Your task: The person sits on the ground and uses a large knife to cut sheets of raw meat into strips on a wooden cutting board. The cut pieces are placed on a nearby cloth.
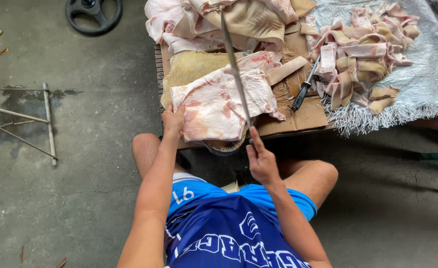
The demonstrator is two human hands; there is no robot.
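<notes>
My right hand grips the handle of a long thin knife, whose blade points away from me over a large slab of raw pork skin and fat. My left hand presses the slab's near left corner. The slab lies on a round wooden chopping block set on flattened cardboard.
More big pork slabs are piled behind the block. Cut strips of skin lie heaped on a white woven sheet to the right, with a black-handled sharpening steel beside them. A metal frame and a black wheel rest on the concrete floor.
</notes>
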